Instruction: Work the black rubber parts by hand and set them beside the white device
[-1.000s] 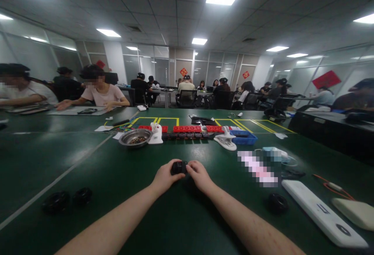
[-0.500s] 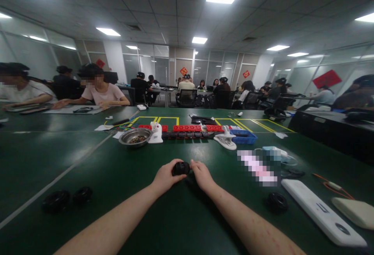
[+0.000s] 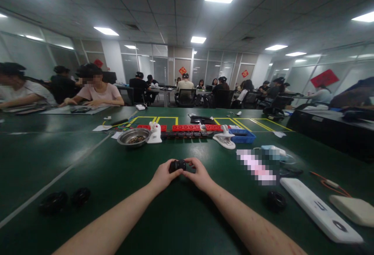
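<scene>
My left hand (image 3: 163,175) is closed around a small black cylindrical part (image 3: 179,165) with ridged bands, which looks like a camera lens; its exact kind is unclear. On the part's right end rest the curved fingers and thumb of my right hand (image 3: 200,174), with a dark gap showing inside that grip. Both hands are just above the green table (image 3: 140,224). Two black ring-shaped pieces, a larger one (image 3: 53,203) and a smaller one (image 3: 81,196), lie to the left. Another black round piece (image 3: 276,201) lies to the right.
Ahead are a metal bowl (image 3: 133,138) of small parts, two white clamp-like stands (image 3: 154,133) (image 3: 224,138), red trays (image 3: 186,128) and a blue bin (image 3: 242,136). A long white device (image 3: 320,210) and cables lie at right. Co-workers sit beyond, at left and further back.
My right hand has opened its curled fingers and moved onto the right end of the black cylindrical part. The part has turned, showing more of its ridged side. The view shifted slightly.
</scene>
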A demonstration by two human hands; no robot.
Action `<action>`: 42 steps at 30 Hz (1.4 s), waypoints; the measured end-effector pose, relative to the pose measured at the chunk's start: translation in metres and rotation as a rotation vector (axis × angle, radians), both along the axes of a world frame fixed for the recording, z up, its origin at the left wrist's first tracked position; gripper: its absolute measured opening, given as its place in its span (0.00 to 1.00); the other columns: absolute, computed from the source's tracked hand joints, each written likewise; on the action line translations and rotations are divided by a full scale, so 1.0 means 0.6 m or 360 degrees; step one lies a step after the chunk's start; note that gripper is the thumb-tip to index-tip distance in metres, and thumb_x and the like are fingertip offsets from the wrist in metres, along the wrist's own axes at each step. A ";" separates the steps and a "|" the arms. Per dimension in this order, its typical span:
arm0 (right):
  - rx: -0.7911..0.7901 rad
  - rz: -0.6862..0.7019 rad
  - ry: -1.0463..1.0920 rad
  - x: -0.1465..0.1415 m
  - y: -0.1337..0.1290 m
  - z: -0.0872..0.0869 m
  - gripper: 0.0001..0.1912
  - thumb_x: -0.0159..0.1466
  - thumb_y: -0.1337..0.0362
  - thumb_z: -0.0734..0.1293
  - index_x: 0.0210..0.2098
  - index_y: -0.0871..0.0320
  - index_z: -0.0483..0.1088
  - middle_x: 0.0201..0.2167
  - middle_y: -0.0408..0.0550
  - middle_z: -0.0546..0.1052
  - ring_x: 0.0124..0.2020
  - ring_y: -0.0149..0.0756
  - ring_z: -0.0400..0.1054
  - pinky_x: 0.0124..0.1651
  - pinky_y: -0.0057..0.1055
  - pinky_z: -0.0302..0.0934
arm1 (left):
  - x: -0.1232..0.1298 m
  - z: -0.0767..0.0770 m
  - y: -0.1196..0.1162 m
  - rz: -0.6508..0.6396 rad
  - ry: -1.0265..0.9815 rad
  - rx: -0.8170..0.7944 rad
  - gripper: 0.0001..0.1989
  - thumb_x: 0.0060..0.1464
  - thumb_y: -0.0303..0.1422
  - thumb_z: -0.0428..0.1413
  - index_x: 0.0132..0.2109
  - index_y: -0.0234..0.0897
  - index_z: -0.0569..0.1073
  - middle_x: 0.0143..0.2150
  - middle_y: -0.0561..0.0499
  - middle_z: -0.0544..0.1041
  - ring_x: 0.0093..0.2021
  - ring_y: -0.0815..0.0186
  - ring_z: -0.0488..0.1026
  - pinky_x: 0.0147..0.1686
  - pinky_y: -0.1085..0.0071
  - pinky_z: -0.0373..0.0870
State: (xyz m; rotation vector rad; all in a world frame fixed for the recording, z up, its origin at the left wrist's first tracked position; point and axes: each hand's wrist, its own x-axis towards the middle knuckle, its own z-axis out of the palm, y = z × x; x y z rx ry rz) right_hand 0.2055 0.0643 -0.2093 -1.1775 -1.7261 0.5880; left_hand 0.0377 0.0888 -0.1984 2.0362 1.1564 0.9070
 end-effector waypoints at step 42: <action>-0.0081 -0.0293 -0.0175 0.005 0.013 -0.011 0.26 0.64 0.56 0.49 0.22 0.61 0.70 0.27 0.48 0.69 0.34 0.34 0.62 0.40 0.29 0.53 | 0.001 0.001 -0.007 -0.0032 0.0007 0.0164 0.22 0.41 0.37 0.56 0.47 0.42 0.65 0.46 0.51 0.69 0.47 0.62 0.65 0.48 0.65 0.60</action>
